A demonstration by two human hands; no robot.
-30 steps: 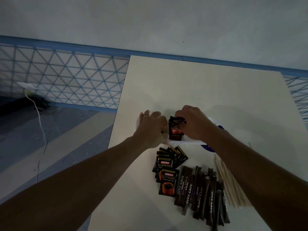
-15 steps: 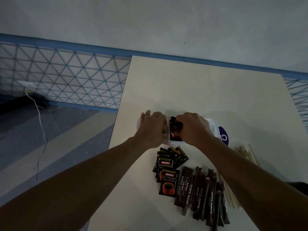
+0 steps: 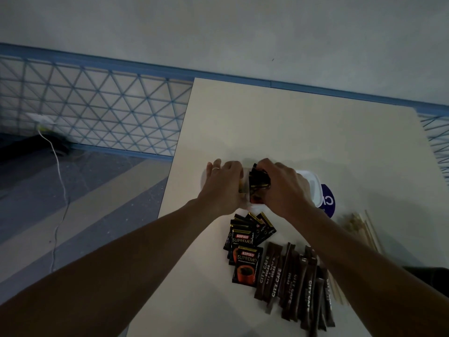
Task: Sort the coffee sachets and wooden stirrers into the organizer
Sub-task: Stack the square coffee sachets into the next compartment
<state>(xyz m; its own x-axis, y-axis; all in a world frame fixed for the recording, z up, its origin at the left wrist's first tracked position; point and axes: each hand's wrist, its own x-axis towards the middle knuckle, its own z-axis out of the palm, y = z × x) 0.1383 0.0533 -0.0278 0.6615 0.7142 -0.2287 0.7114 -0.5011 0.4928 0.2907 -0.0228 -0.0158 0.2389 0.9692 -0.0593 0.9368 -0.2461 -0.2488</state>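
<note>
- Head view: the bundle of black square coffee sachets (image 3: 259,184) is standing on edge in the white plastic organizer (image 3: 313,188), its flat faces turned left and right and its long axis running away from the camera.
- The right hand (image 3: 283,188) is closing around that bundle from above and from the right, fingers curled over its top edge.
- The left hand (image 3: 224,184) is resting on the organizer's left end with fingers loosely bent; it is covering that end, so I cannot tell whether it is gripping the wall or only pressing on it.
- Both hands are hiding most of the organizer; only its rounded right end is showing, and its compartments are hard to make out.
- A dark blue round label (image 3: 328,201) with white lettering is peeking out just beside the organizer's right end, partly cut off by the right wrist.
- Nearer the camera, a fanned pile of black Kopiko Supremo sachets (image 3: 246,249) is lying flat on the cream counter (image 3: 291,122), printed faces up.
- Just right of them, the brown City Cafe stick sachets (image 3: 294,280) are lying side by side, long axes running toward and away from the camera, some overlapping.
- The pale wooden stirrers (image 3: 364,229) are lying at the right in a loose bundle, largely hidden under the right forearm.
- To the left, beyond the counter's edge, a white cable (image 3: 58,190) is trailing across the floor before a blue lattice panel (image 3: 97,113).
</note>
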